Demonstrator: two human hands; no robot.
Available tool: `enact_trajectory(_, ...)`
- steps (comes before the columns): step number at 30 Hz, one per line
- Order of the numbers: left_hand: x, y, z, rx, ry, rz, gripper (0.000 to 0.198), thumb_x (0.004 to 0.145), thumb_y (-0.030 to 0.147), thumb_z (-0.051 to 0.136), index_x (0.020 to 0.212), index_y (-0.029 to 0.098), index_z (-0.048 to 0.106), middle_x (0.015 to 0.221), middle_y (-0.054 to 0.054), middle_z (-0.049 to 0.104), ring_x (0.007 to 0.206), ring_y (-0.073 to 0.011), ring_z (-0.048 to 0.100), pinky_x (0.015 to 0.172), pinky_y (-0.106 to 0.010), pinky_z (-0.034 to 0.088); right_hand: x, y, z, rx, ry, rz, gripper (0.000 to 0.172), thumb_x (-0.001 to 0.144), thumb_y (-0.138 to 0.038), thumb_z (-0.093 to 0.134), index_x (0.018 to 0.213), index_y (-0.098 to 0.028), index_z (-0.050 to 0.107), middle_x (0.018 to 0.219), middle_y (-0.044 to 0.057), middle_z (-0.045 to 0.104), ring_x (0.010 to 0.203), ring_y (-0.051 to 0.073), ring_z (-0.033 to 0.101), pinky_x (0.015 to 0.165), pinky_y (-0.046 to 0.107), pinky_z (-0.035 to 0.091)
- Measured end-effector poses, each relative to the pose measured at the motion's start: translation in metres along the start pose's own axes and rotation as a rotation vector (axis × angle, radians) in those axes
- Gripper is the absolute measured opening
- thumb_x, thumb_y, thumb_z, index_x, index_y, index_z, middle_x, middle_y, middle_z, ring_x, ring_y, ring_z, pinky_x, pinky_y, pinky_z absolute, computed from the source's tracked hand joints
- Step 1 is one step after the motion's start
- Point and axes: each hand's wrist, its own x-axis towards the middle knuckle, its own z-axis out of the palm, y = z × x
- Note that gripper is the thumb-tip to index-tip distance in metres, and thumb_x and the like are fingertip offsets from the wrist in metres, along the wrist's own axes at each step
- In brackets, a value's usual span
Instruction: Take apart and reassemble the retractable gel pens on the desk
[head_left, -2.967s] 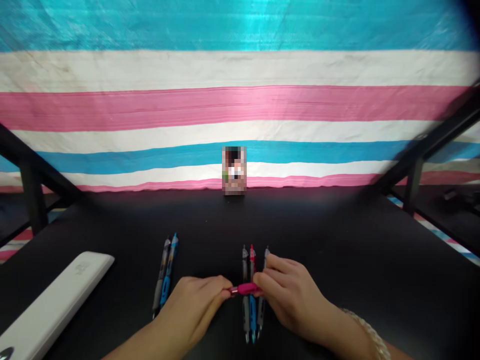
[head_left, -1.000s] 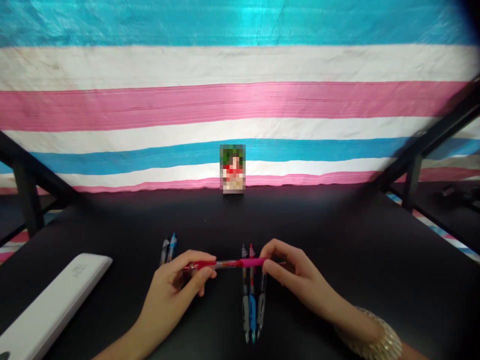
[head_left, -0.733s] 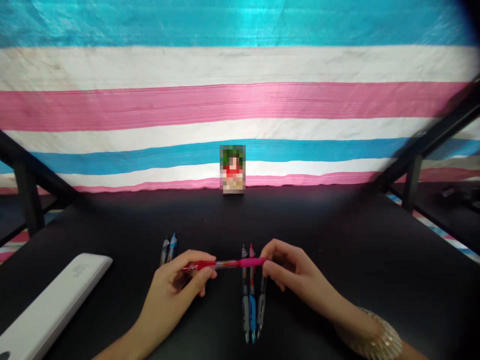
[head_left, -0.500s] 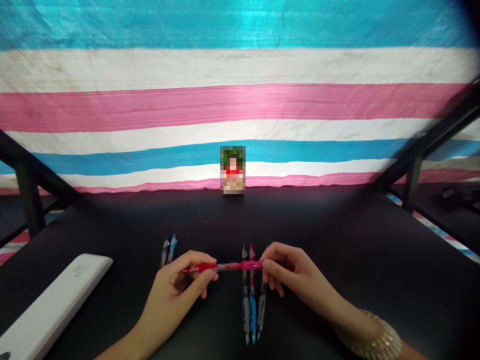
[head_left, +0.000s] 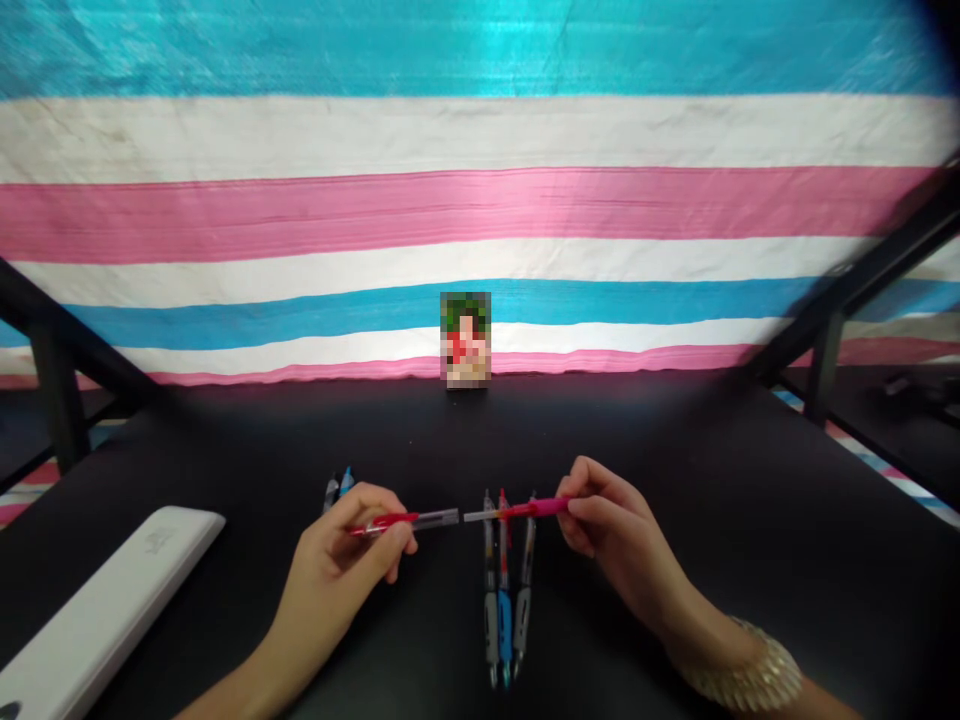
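Between thumb and fingers, my left hand (head_left: 341,560) is closed on the clear pen barrel (head_left: 435,520) with a red clip end. Its open end points right. My right hand (head_left: 619,525) pinches the pink pen grip (head_left: 551,506), from which an ink refill (head_left: 480,516) sticks out to the left. A small gap separates the refill's tip from the barrel. Below lie three pens side by side: a grey-grip pen (head_left: 492,615), a blue-grip pen (head_left: 505,625) and another grey-grip pen (head_left: 523,615). Behind my left hand, a blue pen (head_left: 346,481) and a dark pen (head_left: 331,493) are partly hidden.
A long white device (head_left: 112,610) lies on the black table (head_left: 637,430) at left. At the back edge stands a small blurred picture (head_left: 466,340), in front of a striped sheet (head_left: 300,215). Black frame bars (head_left: 821,330) rise on both sides.
The pen has come apart: my right hand has drawn the pink grip and refill rightward and slightly up, out of the barrel. My left hand has shifted a little left with the barrel.
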Motion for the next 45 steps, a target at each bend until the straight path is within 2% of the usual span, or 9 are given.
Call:
enact_trajectory(6, 0.000, -0.002, -0.001, -0.021, 0.001, 0.012, 0.015, 0.089, 0.032, 0.069, 0.084, 0.019, 0.064, 0.065, 0.003, 0.062, 0.050, -0.0101, 0.055, 0.051, -0.021, 0.044, 0.001, 0.001, -0.002, 0.051, 0.041, -0.048, 0.014, 0.065, -0.018, 0.064, 0.068, -0.020, 0.051, 0.055, -0.005, 0.050, 0.045, 0.008, 0.038, 0.043, 0.021, 0.025)
enact_trajectory(16, 0.000, -0.002, -0.001, -0.061, -0.052, -0.040, 0.012, 0.091, 0.031, 0.069, 0.087, 0.020, 0.064, 0.066, 0.004, 0.061, 0.053, -0.0092, 0.055, 0.053, -0.020, 0.042, -0.002, 0.002, 0.000, 0.061, 0.004, -0.042, 0.015, 0.065, -0.017, 0.066, 0.068, -0.020, 0.052, 0.056, -0.005, 0.053, 0.046, 0.008, 0.039, 0.044, 0.021, 0.024)
enact_trajectory(23, -0.002, 0.004, 0.004, -0.063, -0.078, -0.072, 0.012, 0.089, 0.031, 0.069, 0.087, 0.020, 0.064, 0.066, 0.004, 0.065, 0.052, -0.0089, 0.055, 0.053, -0.019, 0.042, -0.007, 0.001, 0.000, -0.084, -0.105, -0.089, 0.015, 0.078, -0.020, 0.068, 0.076, -0.019, 0.053, 0.062, -0.004, 0.056, 0.050, 0.009, 0.042, 0.046, 0.021, 0.031)
enact_trajectory(28, -0.004, 0.004, 0.007, -0.034, -0.129, -0.080, 0.012, 0.087, 0.028, 0.071, 0.085, 0.020, 0.063, 0.066, 0.002, 0.070, 0.050, -0.0101, 0.058, 0.053, -0.020, 0.045, -0.013, 0.003, 0.006, -0.504, -0.255, -0.302, 0.003, 0.093, -0.021, 0.064, 0.090, -0.020, 0.062, 0.083, 0.002, 0.064, 0.071, 0.014, 0.061, 0.061, 0.024, 0.046)
enact_trajectory(34, -0.002, -0.004, 0.003, -0.039, -0.164, -0.047, 0.012, 0.089, 0.028, 0.070, 0.085, 0.020, 0.062, 0.068, 0.001, 0.073, 0.050, -0.0101, 0.061, 0.053, -0.019, 0.047, -0.012, 0.010, 0.002, -0.881, -0.234, -0.705, 0.006, 0.099, -0.017, 0.057, 0.098, -0.021, 0.061, 0.078, 0.000, 0.062, 0.064, 0.013, 0.056, 0.060, 0.024, 0.044)
enact_trajectory(38, -0.002, -0.005, 0.003, -0.039, -0.168, -0.052, 0.012, 0.088, 0.028, 0.071, 0.086, 0.020, 0.063, 0.070, 0.000, 0.074, 0.050, -0.0104, 0.062, 0.053, -0.020, 0.047, -0.013, 0.008, 0.001, -0.971, -0.273, -0.763, 0.017, 0.104, -0.025, 0.050, 0.092, -0.020, 0.061, 0.071, 0.000, 0.056, 0.062, 0.014, 0.053, 0.057, 0.025, 0.042)
enact_trajectory(40, -0.003, -0.004, 0.004, -0.043, -0.158, -0.053, 0.012, 0.088, 0.028, 0.072, 0.086, 0.020, 0.063, 0.069, 0.000, 0.074, 0.049, -0.0105, 0.062, 0.052, -0.020, 0.047, -0.014, 0.009, 0.000, -0.978, -0.259, -0.758, 0.010, 0.103, -0.028, 0.054, 0.106, -0.021, 0.061, 0.076, 0.000, 0.060, 0.063, 0.015, 0.055, 0.057, 0.025, 0.044)
enact_trajectory(42, -0.003, -0.004, 0.003, -0.047, -0.145, -0.055, 0.012, 0.088, 0.028, 0.072, 0.085, 0.020, 0.063, 0.069, 0.001, 0.074, 0.049, -0.0105, 0.062, 0.052, -0.020, 0.047, -0.015, 0.014, 0.000, -0.979, -0.231, -0.753, 0.025, 0.101, -0.026, 0.057, 0.125, -0.023, 0.054, 0.087, 0.002, 0.065, 0.061, 0.013, 0.055, 0.057, 0.024, 0.045)
enact_trajectory(45, -0.003, -0.005, 0.002, -0.048, -0.148, -0.057, 0.012, 0.088, 0.029, 0.071, 0.085, 0.020, 0.063, 0.069, 0.000, 0.074, 0.049, -0.0104, 0.062, 0.052, -0.020, 0.047, -0.014, 0.018, -0.001, -0.979, -0.228, -0.776, 0.020, 0.101, -0.017, 0.052, 0.119, -0.024, 0.052, 0.089, 0.001, 0.065, 0.060, 0.012, 0.053, 0.059, 0.023, 0.046)
